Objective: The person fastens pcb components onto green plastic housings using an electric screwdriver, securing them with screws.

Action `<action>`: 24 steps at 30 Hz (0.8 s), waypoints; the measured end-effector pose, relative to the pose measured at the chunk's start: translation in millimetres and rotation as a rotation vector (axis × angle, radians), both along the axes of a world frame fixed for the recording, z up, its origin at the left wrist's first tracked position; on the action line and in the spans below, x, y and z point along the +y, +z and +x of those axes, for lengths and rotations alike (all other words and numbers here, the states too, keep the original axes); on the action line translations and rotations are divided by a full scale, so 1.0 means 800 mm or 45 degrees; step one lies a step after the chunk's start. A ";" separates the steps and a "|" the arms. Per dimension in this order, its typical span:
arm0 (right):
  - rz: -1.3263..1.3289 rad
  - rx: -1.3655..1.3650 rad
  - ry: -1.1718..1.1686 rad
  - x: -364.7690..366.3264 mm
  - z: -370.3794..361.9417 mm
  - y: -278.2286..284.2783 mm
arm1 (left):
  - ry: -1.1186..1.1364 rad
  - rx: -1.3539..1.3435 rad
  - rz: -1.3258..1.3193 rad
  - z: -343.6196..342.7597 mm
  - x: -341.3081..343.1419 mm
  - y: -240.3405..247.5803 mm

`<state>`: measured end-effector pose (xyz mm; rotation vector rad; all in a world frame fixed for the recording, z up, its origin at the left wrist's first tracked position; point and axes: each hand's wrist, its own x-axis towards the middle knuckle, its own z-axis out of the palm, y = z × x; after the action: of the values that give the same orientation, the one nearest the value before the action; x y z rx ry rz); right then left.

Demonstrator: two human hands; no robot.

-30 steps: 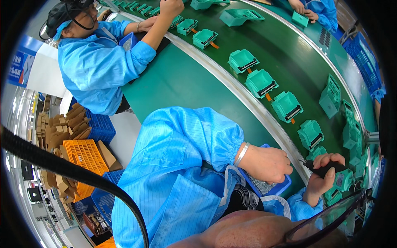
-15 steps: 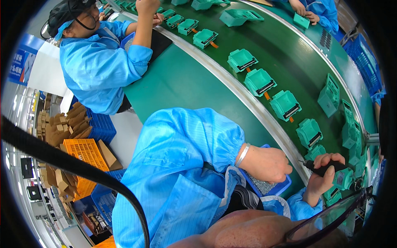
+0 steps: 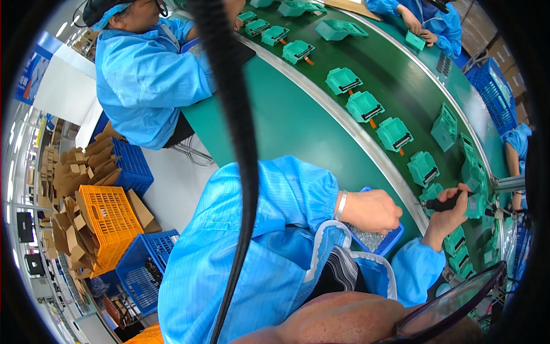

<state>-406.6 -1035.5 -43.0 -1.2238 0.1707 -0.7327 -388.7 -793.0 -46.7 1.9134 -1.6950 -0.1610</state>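
My left hand (image 3: 371,213), with a silver bracelet at the wrist, is curled closed over a blue bin (image 3: 391,243) of small metal screws. Its fingertips face down and away, so whatever they pinch is hidden. My right hand (image 3: 446,221) wraps round a black-handled screwdriver (image 3: 446,203), whose thin tip points left over the belt's metal rail. Just beyond that hand lies a green plastic housing (image 3: 475,205). More green housings with black strips and orange ribbon tabs, such as this one (image 3: 395,135), run in a row along the belt.
The green conveyor belt (image 3: 389,74) curves past behind a metal rail (image 3: 338,117). A co-worker in a blue smock (image 3: 146,80) sits at left; another person's hands (image 3: 413,26) hold a green part across the belt. Orange (image 3: 112,221) and blue crates (image 3: 137,275) stand at lower left. A black cord (image 3: 243,143) hangs across the view.
The view has shifted, and the black cord has swung from the left to the middle. Both hands keep nearly the same places, the left over the bin, the right round the screwdriver.
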 end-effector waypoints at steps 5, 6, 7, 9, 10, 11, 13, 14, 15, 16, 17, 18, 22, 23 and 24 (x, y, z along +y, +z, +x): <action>-0.028 0.035 -0.155 0.027 0.001 0.014 | 0.117 0.184 -0.210 -0.022 0.006 -0.013; -0.064 0.040 -0.174 0.033 0.000 0.018 | 0.164 0.262 -0.242 -0.026 0.005 -0.017; -0.102 0.050 -0.200 0.035 -0.004 0.018 | 0.159 0.263 -0.245 -0.031 0.006 -0.016; -0.116 0.046 -0.192 0.032 -0.004 0.020 | 0.215 0.419 -0.318 -0.032 0.011 -0.014; -0.126 0.035 -0.160 0.030 -0.005 0.022 | 0.212 0.424 -0.318 -0.031 0.013 -0.010; -0.136 0.025 -0.129 0.026 -0.007 0.023 | 0.267 0.603 -0.442 -0.029 0.013 -0.005; -0.136 0.036 -0.122 0.016 -0.011 0.024 | 0.327 0.787 -0.564 -0.022 0.016 -0.003; -0.121 0.043 -0.145 0.014 -0.013 0.028 | 0.423 0.866 -0.650 -0.018 0.019 -0.005; -0.107 0.051 -0.169 0.012 -0.015 0.030 | 0.518 0.946 -0.736 -0.013 0.021 -0.007; -0.128 0.028 -0.176 0.008 -0.016 0.031 | 0.599 0.800 -0.724 -0.004 0.026 -0.012; -0.127 0.034 -0.173 0.006 -0.020 0.035 | 0.604 0.805 -0.722 0.003 0.029 -0.017; 0.080 -0.083 0.036 0.004 -0.027 0.041 | 0.648 0.860 -0.694 0.008 0.032 -0.022; 0.342 -0.321 0.495 0.030 -0.057 0.063 | 0.635 1.090 -0.637 0.011 0.026 -0.048; 0.345 -0.378 0.557 0.042 -0.061 0.064 | 0.584 1.168 -0.609 0.010 0.024 -0.050; 0.311 -0.366 0.564 0.046 -0.062 0.058 | 0.585 1.170 -0.601 0.010 0.022 -0.053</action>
<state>-455.9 -999.0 3.7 -0.8693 -0.2378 -0.4742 -380.3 -775.6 -89.3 1.4581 -0.6003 -0.3540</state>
